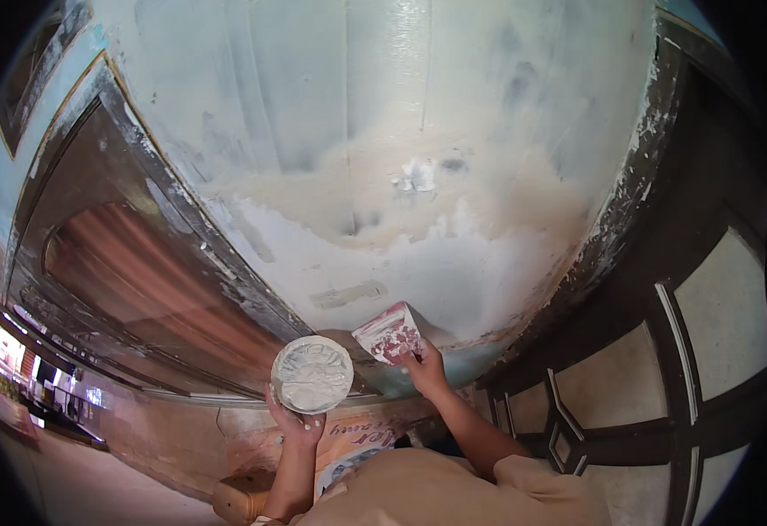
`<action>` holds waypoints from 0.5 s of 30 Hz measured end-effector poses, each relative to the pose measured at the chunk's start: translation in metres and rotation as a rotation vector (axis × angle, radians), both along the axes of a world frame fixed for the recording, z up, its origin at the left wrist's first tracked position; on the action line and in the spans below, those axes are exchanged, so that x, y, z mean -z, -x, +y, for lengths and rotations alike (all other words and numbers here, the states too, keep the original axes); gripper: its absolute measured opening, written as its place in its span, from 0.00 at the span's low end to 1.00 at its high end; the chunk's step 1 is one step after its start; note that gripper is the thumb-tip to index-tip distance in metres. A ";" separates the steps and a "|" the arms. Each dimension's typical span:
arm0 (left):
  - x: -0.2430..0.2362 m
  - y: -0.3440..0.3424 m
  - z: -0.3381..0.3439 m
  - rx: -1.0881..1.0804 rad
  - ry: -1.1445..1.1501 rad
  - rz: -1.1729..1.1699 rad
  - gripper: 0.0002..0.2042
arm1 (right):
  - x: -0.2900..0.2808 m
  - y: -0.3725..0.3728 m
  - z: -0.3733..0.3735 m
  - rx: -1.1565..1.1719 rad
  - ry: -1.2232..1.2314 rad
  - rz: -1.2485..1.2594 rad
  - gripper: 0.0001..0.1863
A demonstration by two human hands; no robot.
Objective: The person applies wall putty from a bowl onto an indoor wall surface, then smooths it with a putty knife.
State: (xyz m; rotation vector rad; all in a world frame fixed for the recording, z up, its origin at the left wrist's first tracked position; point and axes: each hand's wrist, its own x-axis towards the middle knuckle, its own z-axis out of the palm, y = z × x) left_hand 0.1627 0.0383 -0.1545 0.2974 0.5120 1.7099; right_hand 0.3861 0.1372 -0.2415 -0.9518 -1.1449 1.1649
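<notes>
Head view: left hand (pixel 294 427) grips round putty-filled metal dish (pixel 312 373); right hand (pixel 425 369) pinches reddish scraper card (pixel 389 333) against blue-white plastered wall (pixel 383 131). Lower band smoothed, upper patches bare.

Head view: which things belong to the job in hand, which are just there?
In use:
- round white putty-filled dish, in left hand
- flat red-and-white scraper, in right hand
- patchy plastered wall

Just there:
- brown wooden door
- dark window frame
</notes>
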 end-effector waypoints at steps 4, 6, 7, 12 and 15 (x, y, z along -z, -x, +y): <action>-0.002 -0.022 0.006 0.028 0.037 -0.010 0.31 | -0.056 -0.035 -0.001 0.031 -0.078 -0.074 0.09; -0.001 -0.037 0.013 0.055 0.082 0.004 0.31 | -0.085 -0.048 -0.001 0.091 -0.259 -0.141 0.08; -0.005 -0.046 0.015 0.061 0.111 -0.017 0.32 | -0.107 -0.051 -0.007 0.086 -0.283 -0.091 0.08; -0.006 -0.079 0.026 0.200 0.066 -0.005 0.33 | -0.167 -0.075 -0.025 0.081 -0.420 -0.259 0.09; -0.012 -0.103 0.023 0.289 0.111 -0.060 0.32 | -0.187 -0.093 -0.032 -0.029 -0.465 -0.498 0.10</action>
